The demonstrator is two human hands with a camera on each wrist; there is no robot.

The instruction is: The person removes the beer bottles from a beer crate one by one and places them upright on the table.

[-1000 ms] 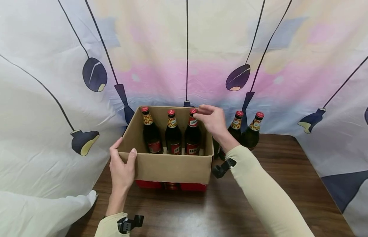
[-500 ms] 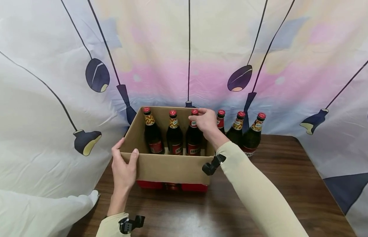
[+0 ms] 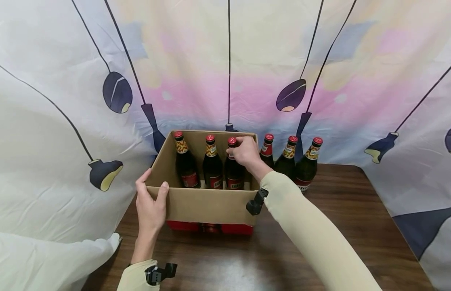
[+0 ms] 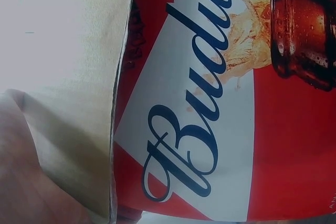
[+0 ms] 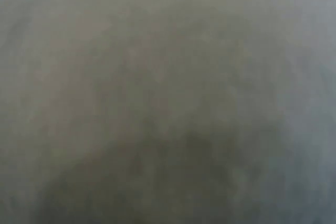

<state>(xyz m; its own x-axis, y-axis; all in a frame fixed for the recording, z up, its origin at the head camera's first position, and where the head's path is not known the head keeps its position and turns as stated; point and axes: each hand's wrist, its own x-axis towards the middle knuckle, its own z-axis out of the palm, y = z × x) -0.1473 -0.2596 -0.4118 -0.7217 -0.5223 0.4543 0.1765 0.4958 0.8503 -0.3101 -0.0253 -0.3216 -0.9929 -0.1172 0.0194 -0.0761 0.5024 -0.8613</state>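
Observation:
An open-topped cardboard box (image 3: 210,206) stands on the table, its lower front red. In the left wrist view the red-and-white carton side (image 4: 226,145) bears the printed letters "Budw". My left hand (image 3: 151,208) grips the box at its near left corner, thumb on the front flap. Inside the box stand three dark beer bottles with red caps: a left bottle (image 3: 186,165), a middle bottle (image 3: 212,169) and a right bottle (image 3: 234,171). With its fingertips my right hand (image 3: 247,152) pinches the right bottle's neck just under the cap. The right wrist view is filled by blurred cardboard.
To the right of the box, three more beer bottles stand in a row: a near one (image 3: 267,151), a middle one (image 3: 286,161) and an outer one (image 3: 307,165). The brown wooden table (image 3: 349,210) meets a patterned cloth backdrop (image 3: 196,60) behind.
My right hand has come left and down onto the right bottle's neck, and that bottle has shifted slightly left. The bottle outside nearest the box is now uncovered. My left hand stays put.

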